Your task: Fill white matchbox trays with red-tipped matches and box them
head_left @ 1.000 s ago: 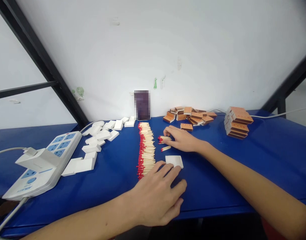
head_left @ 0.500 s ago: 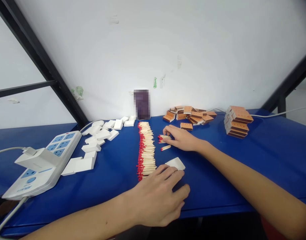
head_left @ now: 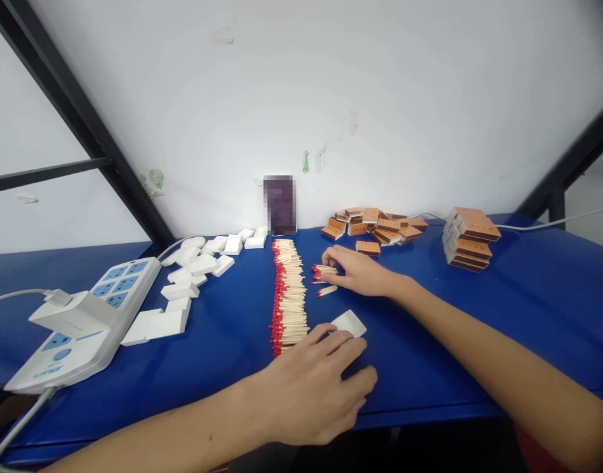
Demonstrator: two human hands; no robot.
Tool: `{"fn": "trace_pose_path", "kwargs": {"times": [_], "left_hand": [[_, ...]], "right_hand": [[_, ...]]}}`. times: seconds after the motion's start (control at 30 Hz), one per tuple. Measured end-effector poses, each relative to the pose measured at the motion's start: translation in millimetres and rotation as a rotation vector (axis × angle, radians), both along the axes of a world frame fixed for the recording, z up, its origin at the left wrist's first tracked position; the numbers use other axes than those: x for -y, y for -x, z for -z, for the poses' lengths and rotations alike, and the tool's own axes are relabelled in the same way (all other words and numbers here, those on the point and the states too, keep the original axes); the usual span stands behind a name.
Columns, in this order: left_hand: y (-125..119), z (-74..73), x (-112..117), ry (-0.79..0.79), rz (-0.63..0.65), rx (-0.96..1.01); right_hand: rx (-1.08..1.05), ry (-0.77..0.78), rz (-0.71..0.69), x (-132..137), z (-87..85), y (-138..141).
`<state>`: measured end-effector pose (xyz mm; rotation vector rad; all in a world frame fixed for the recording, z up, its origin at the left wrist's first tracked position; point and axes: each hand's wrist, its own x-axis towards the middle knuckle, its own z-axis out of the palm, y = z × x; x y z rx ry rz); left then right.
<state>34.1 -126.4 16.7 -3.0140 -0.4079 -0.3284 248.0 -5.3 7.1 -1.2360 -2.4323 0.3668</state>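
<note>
My right hand (head_left: pixel 360 272) is closed round a small bunch of red-tipped matches (head_left: pixel 324 273) on the table, its fingers curled over the stick ends and its thumb in front. One or two loose matches (head_left: pixel 327 291) lie just below the thumb. My left hand (head_left: pixel 318 384) hovers low or rests at the near side, palm down, fingers apart and bent. Its fingertips are beside a white matchbox tray (head_left: pixel 351 323), partly covered by them; contact is unclear. Left of both hands, a long row of matches (head_left: pixel 290 295) runs away from me, heads to the left.
Several white matchbox trays (head_left: pixel 180 291) are scattered at left beside a power strip (head_left: pixel 99 309) with a plugged-in adapter. Orange matchbox sleeves (head_left: pixel 387 225) are heaped at the back, with a stack of them (head_left: pixel 469 238) at right. A blurred dark object (head_left: pixel 280 205) leans on the wall.
My left hand has shifted slightly to the right, and a little more of the white tray shows. My right hand stays at the small bunch of matches.
</note>
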Motion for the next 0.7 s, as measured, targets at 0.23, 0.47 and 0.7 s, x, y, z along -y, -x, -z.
{"fn": "trace_pose_path", "kwargs": {"times": [0.23, 0.47, 0.7], "left_hand": [[0.9, 0.4, -0.4, 0.004, 0.01, -0.001], [0.9, -0.7, -0.3, 0.012, 0.015, -0.005], [0.5, -1.2, -0.7, 0.016, 0.024, 0.004]], "right_hand": [[-0.006, 0.01, -0.004, -1.3, 0.3, -1.1], [-0.003, 0.037, -0.038, -1.3, -3.1, -3.7], [-0.001, 0.018, -0.028, -2.0, -1.0, -3.0]]}}
